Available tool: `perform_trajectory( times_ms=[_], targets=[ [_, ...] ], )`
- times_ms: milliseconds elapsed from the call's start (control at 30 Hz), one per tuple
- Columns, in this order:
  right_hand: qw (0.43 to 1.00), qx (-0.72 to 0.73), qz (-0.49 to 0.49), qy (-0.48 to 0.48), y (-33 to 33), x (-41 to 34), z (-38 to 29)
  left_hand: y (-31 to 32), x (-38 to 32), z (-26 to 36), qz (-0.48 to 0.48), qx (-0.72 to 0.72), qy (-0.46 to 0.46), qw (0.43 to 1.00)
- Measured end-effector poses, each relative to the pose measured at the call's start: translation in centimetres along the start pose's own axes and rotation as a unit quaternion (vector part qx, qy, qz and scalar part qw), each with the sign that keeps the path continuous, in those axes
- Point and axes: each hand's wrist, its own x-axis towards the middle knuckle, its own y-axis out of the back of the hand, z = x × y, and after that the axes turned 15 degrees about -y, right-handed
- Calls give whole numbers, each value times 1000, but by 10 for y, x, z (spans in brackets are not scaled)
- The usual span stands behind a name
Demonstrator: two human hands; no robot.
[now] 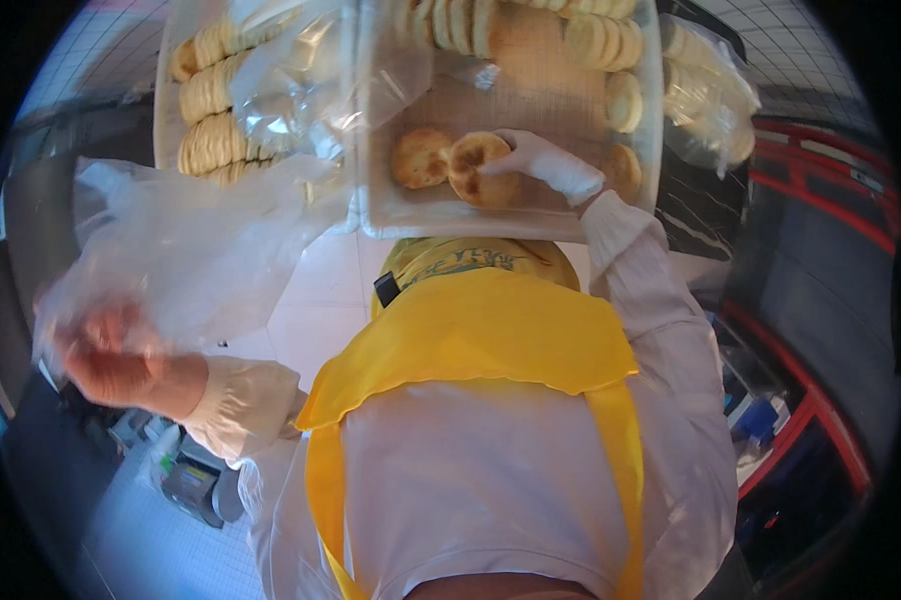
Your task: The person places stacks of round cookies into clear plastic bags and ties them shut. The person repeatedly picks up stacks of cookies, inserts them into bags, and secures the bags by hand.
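My left hand [120, 352], bare, holds a clear plastic bag [195, 240] out to the left; the fingers are blurred behind the film. The bag stretches up towards the left tray. My right hand [540, 161], in a white glove, grips a round browned flatbread [480, 171] in the right tray [473, 225]. Another browned flatbread [420, 157] lies beside it, at its left. Paler flatbreads [623, 103] stand along the tray's right wall, and rows of flatbreads [458, 22] line its far part.
The left tray [164, 97] holds stacked rows of flatbreads [210, 146], partly under clear plastic film [293, 90]. A filled plastic bag [709, 97] lies on a dark marbled surface [694, 202] at the right. Red-framed shelving [818, 420] stands farther right, a grey device [195, 480] at lower left.
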Motion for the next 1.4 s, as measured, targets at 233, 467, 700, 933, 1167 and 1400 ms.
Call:
perform_trajectory(
  times_ms=[233, 467, 700, 933, 1167, 1400],
  targets=[
    [869, -213, 294, 337, -39, 27, -18, -50, 24, -15, 80, 30, -53, 995],
    [809, -387, 217, 386, -58, 62, 11, -54, 10, -3, 76, 56, -129, 987],
    [859, -433, 264, 73, -53, 76, -22, -45, -3, 23, 102, 62, -103, 987],
    [946, -312, 80, 38, -75, 65, -18, -49, -17, 16, 155, 141, -141, 968],
    [984, -171, -16, -38, -61, 53, -18, -37, 4, 22, 95, 20, -97, 991],
    [983, 132, 15, 126, -44, 1, 1, -76, 22, -32, 27, -87, 46, 995]
  ],
)
